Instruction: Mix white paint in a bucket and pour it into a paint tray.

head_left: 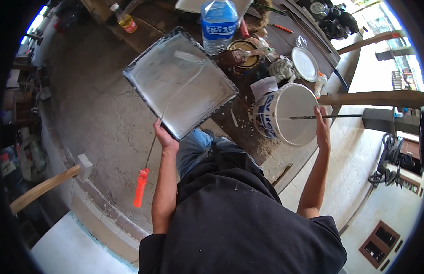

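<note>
My left hand (pixel 166 138) is closed on the near corner of a paint tray (pixel 175 93), a shallow rectangle with a dark, paint-smeared rim and whitish inside. In the tray rests a white paint roller (pixel 189 57). Its thin wire runs over the tray's edge to an orange handle (pixel 140 188), hanging to the left of my left forearm. With my right hand (pixel 322 128) I grip the right rim of a white paint bucket (pixel 285 132), whose pale inside shows. A dark stick (pixel 344 116) pokes out of the bucket past my right fingers.
On the dark worktop stand a blue-labelled plastic bottle (pixel 219 27), an open tin (pixel 244 45) with a paintbrush (pixel 241 55) across it, a bundled rag (pixel 282 68) and a white lid (pixel 305 64). A yellow-liquid bottle (pixel 124 19) is at far left. A wooden beam (pixel 372 99) juts in at right.
</note>
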Action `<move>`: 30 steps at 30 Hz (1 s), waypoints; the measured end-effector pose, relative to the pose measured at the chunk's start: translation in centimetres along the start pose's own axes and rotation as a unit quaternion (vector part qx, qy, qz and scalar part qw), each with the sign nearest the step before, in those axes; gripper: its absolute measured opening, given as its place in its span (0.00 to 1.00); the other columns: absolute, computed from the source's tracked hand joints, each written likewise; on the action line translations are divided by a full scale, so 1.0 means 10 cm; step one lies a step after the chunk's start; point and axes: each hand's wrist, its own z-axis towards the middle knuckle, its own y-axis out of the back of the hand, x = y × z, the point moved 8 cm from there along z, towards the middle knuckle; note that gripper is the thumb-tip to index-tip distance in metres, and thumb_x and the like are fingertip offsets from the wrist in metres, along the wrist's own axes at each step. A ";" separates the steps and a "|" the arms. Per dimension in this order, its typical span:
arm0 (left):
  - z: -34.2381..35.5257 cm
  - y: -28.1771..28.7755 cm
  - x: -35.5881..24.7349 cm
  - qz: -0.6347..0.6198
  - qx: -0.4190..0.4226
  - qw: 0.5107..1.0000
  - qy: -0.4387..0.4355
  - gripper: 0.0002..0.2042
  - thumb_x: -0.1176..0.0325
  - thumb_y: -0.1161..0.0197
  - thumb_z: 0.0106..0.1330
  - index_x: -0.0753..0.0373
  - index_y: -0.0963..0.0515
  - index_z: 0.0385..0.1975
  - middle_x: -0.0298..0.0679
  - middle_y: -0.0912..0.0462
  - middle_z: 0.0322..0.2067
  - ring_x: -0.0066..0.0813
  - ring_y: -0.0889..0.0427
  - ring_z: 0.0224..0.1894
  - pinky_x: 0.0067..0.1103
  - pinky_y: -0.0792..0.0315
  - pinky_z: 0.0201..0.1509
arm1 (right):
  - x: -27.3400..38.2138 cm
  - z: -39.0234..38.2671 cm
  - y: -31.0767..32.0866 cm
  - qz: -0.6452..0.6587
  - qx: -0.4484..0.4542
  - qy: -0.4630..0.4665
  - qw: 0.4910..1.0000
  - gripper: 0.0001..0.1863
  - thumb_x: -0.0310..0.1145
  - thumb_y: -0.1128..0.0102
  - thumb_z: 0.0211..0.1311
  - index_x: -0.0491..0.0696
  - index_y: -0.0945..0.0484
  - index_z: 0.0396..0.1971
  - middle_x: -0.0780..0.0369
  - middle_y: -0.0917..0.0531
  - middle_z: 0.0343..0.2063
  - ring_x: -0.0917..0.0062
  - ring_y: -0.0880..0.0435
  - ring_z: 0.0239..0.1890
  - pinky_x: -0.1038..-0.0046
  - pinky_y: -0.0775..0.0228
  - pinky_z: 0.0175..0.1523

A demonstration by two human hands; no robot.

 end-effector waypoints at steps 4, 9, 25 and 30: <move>-0.04 -0.12 -0.04 0.050 0.010 0.999 -0.020 0.31 0.44 0.61 0.68 0.63 0.40 0.61 0.41 0.34 0.58 0.36 0.33 0.58 0.28 0.41 0.61 | -0.15 -0.01 0.04 -0.011 -0.018 -0.079 0.997 0.32 0.52 0.47 0.61 0.41 0.32 0.56 0.57 0.29 0.54 0.73 0.35 0.59 0.75 0.50 0.64; -0.09 -0.02 -0.16 0.195 -0.062 0.976 -0.075 0.36 0.41 0.64 0.68 0.67 0.48 0.64 0.46 0.40 0.62 0.38 0.38 0.62 0.28 0.43 0.64 | -0.12 -0.01 -0.03 0.056 -0.032 -0.073 0.995 0.44 0.54 0.44 0.55 0.37 0.45 0.63 0.51 0.42 0.64 0.67 0.47 0.67 0.71 0.57 0.68; -0.59 1.07 -0.24 0.315 -0.145 0.934 -0.084 0.35 0.45 0.66 0.71 0.72 0.51 0.65 0.50 0.48 0.65 0.38 0.42 0.65 0.25 0.47 0.66 | -0.47 -0.01 0.02 0.177 -0.104 -0.101 0.973 0.38 0.44 0.40 0.52 0.42 0.41 0.61 0.55 0.31 0.56 0.68 0.35 0.59 0.68 0.44 0.62; -0.77 0.90 -0.28 0.298 -0.137 0.941 -0.084 0.35 0.45 0.67 0.71 0.73 0.50 0.64 0.52 0.49 0.65 0.39 0.44 0.66 0.25 0.49 0.67 | -0.36 -0.05 -0.06 0.197 -0.051 -0.088 0.975 0.38 0.41 0.40 0.53 0.43 0.42 0.62 0.55 0.32 0.56 0.67 0.36 0.59 0.68 0.45 0.63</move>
